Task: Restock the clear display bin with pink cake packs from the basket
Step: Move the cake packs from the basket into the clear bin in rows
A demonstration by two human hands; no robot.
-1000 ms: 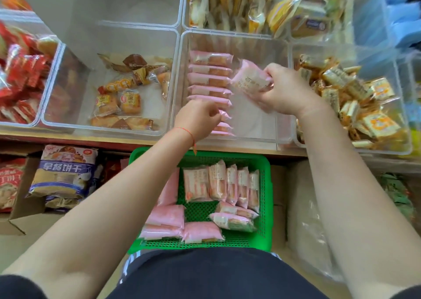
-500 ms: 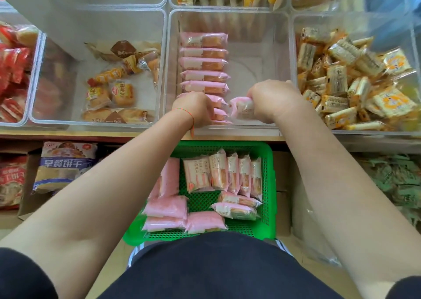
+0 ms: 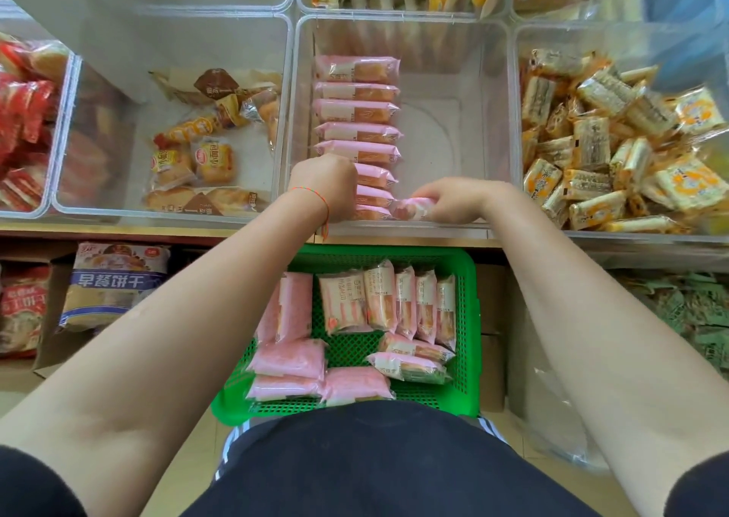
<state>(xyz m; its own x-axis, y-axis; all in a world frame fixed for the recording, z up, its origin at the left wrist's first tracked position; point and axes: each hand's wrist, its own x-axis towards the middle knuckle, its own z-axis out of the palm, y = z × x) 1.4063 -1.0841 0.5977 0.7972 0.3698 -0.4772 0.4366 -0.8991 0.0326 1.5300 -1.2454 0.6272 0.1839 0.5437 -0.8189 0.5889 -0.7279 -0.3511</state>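
Broadly, largest to smallest:

Shelf (image 3: 236,236): a wooden ledge carrying a row of clear bins, with boxed snack bags stored beneath it.

Clear display bin (image 3: 493,122): the middle bin of the front row; its left side holds a column of pink cake packs (image 3: 357,114) laid flat, one behind the other, while its right half shows bare floor.

Neighbouring bins: the one to the left (image 3: 177,209) holds a few orange and brown bread packs; the one to the right (image 3: 520,82) is heaped with yellow wrapped snacks.

Green basket (image 3: 469,319): sits below the shelf edge, just in front of the person's lap, holding more pink packs (image 3: 378,299), some standing on edge, some lying flat.

Left hand (image 3: 327,185): fingers curled down onto the near end of the pink column, at the bin's front wall; whether it grips a pack cannot be told.

Right hand (image 3: 453,201): fingers curled around one pink pack (image 3: 410,208), held low inside the bin near its front wall, just right of the column.

Wrist band (image 3: 315,195): a thin orange cord around the left wrist.
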